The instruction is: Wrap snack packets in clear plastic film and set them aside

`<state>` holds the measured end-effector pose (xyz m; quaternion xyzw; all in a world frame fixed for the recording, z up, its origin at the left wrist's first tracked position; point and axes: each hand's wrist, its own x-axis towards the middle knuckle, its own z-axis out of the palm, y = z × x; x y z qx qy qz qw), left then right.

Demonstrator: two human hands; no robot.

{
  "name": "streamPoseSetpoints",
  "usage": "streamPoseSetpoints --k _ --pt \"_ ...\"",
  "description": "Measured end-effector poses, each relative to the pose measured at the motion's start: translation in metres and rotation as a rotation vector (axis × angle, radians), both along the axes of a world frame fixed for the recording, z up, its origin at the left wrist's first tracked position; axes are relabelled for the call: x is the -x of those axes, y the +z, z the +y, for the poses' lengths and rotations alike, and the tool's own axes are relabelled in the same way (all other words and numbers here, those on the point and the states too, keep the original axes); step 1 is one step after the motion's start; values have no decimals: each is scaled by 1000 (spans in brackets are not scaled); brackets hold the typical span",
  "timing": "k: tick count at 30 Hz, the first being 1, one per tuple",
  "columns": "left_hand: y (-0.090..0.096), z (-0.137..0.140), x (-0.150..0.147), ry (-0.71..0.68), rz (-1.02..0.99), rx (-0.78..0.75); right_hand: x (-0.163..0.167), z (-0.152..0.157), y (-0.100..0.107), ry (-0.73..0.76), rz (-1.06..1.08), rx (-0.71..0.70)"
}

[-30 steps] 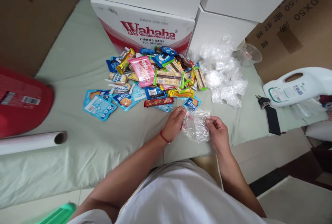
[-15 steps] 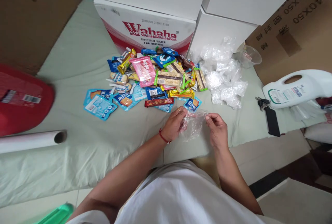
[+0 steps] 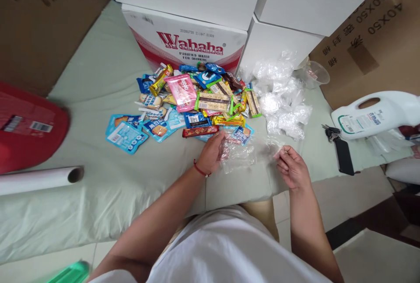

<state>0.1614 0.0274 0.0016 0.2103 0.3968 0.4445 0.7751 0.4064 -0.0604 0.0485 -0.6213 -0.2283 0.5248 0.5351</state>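
The left hand [image 3: 211,154], with a thin red cord bracelet [image 3: 201,169] at its wrist, grips the left edge of a clear, crinkled sheet of plastic film [image 3: 241,156] between thumb and curled fingers. The right hand [image 3: 293,169], well apart from it, pinches a clear wisp of plastic [image 3: 274,145] between thumb and fingertips; whether that wisp joins the film cannot be told. The film hangs between the hands, over a pale green cloth [image 3: 164,178] and just in front of a blue flat snack pouch [image 3: 243,135]. Close beyond the left hand lies a slim red wrapped bar [image 3: 200,131], at the near edge of a mixed heap of colourful packaged snacks [image 3: 213,100]. That heap sits before a white cardboard box with red lettering [image 3: 190,40]. To its right spreads a pile of clear, crumpled plastic bundles [image 3: 285,114], near a clear plastic tub [image 3: 316,75] lying on its side. Farther right, a black key fob with keys [image 3: 344,156] lies beside a white handled plastic bottle [image 3: 377,114], tipped on its side.
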Motion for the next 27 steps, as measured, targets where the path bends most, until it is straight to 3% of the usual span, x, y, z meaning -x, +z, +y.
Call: streamPoseSetpoints --k 6,9,12,14,18,20,23,27 --pt "3 3 4 -20 2 -26 -48 -6 -2 33 -230 94" --pt "4 0 4 -135 16 -47 -60 -4 -7 -80 -598 88" --pt "2 -3 4 -253 29 -71 -43 1 -5 -216 -919 -38" --pt "1 -3 5 -309 21 -80 -16 6 1 -119 -919 -195" --pt "-4 -4 5 -378 -34 -79 48 20 11 385 -970 -496" --pt "-8 -6 3 -377 -89 -78 70 29 10 527 -1087 -608" --pt "-13 -8 1 -338 -131 -92 86 39 2 590 -1266 -658" --pt "-14 -9 0 -394 -142 -63 88 46 -11 547 -1383 -664"
